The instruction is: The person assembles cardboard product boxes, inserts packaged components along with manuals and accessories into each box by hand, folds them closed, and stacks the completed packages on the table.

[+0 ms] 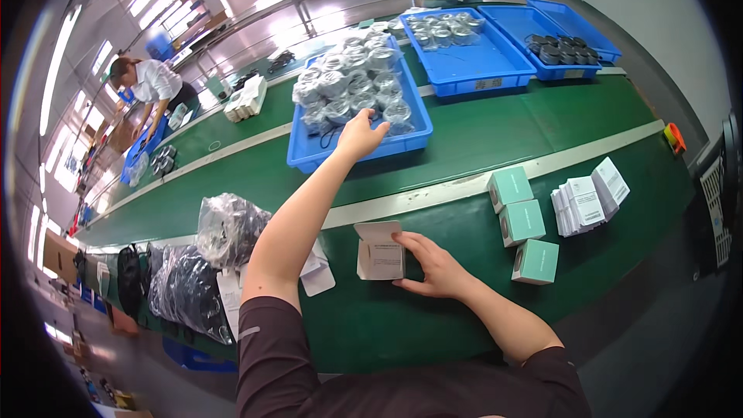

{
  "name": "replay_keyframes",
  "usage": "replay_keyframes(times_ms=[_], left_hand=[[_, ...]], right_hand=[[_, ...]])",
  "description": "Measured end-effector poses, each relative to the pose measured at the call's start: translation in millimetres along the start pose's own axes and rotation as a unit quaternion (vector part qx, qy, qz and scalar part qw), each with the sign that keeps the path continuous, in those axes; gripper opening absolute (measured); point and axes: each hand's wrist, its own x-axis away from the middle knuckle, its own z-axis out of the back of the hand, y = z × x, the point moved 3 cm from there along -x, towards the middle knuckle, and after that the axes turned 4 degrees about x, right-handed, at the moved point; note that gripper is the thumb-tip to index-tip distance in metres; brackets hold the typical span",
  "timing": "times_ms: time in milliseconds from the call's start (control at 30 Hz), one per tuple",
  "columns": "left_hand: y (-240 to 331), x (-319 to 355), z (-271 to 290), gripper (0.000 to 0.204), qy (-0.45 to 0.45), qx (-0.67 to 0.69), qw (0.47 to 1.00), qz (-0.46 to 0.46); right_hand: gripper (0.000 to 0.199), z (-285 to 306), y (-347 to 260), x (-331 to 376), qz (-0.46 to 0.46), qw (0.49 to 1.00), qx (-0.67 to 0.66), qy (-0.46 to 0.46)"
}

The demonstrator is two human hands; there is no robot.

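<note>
Box in hand: small white cardboard carton, flap lifted open at the top, standing on the green work surface just in front of the person.
Right hand: right hand wraps the carton's right side, thumb and fingers pressed to the card, grasping it upright.
Left hand: left hand stretched far forward over the near rim of a blue plastic tray, fingers curled down onto one of the bagged parts; whether it has actually closed on one cannot be told.
Tray contents: round dark parts in crinkly clear plastic bags, shiny and piled tight together.
Surface: smooth matte green belt with a pale strip running across it between the carton and the tray.
Finished boxes: three mint-green square cartons in a row to the right of the right hand, crisp-edged, well apart from the white one.
Leaflets: fanned stack of white printed paper slips just beside the green cartons.
Left side: bulging glossy plastic sacks of dark parts near the left elbow.
Farther trays: two more blue trays behind, one holding bagged parts, one holding bare black round ones.
Others: a person in a white top bent over the belt far to the left.
</note>
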Motion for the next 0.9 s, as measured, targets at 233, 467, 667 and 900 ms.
replay_keyframes(times_ms=[233,467,667,900], left_hand=[[-18,-79,-44,0.098,-0.121,-0.028,0.988,0.091],[-20,-97,-67,0.098,-0.128,0.086,0.969,0.194],[27,-80,-67,0.12,-0.186,0.065,0.972,0.129],[5,-70,-30,0.092,-0.13,-0.111,0.983,-0.063]], right_hand=[[0.089,-4,5,-1,0.008,1.0,-0.016,-0.004],[0.09,-4,4,0,0.011,1.0,-0.022,-0.01],[0.09,2,9,0,0.007,1.0,-0.01,-0.005],[0.091,-8,2,-8,0.026,0.999,-0.014,-0.036]])
